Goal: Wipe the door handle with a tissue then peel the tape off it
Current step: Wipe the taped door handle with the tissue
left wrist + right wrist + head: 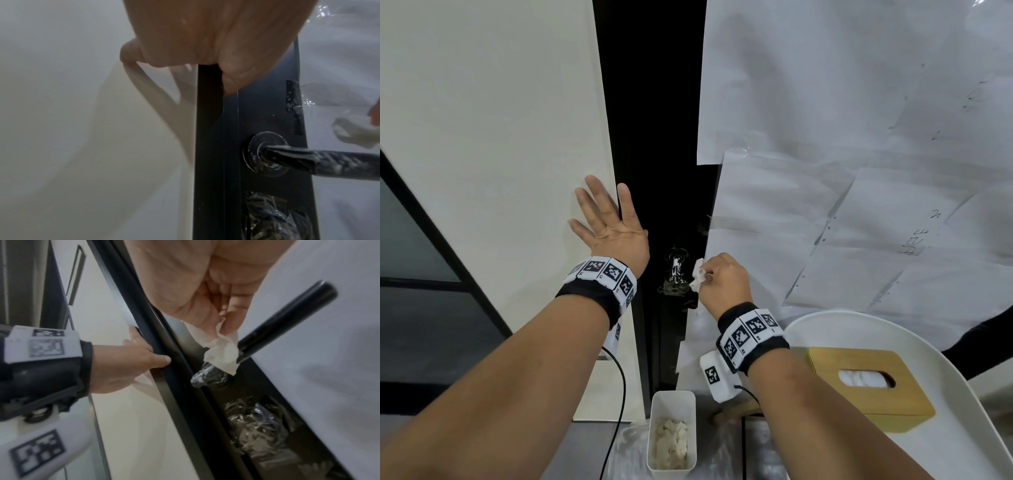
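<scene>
A black lever door handle sticks out from the dark door edge; glossy clear tape wraps its part near the round base. My right hand pinches a crumpled white tissue and holds it against the handle beside the taped stretch. My left hand lies flat with straight fingers on the cream wall left of the door, thumb at the frame edge. In the head view the handle shows only as a small glinting shape.
White paper sheets cover the door to the right. Crumpled tape sits on the door edge below the handle. A white bin with used tissues stands below. A wooden tissue box rests on a white round table.
</scene>
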